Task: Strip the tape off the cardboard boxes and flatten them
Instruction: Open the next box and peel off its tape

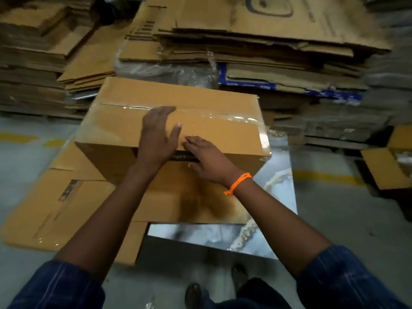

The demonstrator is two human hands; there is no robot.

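A person in blue sleeves [66,284] is leaning over a marble-patterned tabletop [278,175], where a sealed cardboard box [124,130] is sitting upright, with flattened cardboard [44,215] lying just beside it on the left. The right hand [207,159], with an orange band [237,184] at the wrist, is lying open against the box's near top edge, fingers straight and gripping nothing. The left hand [158,134] is resting flat and open on the lid, its fingertips reaching the clear tape [223,118] running along the top seam. Behind, stacks of flattened cartons [245,41] are standing on the floor.
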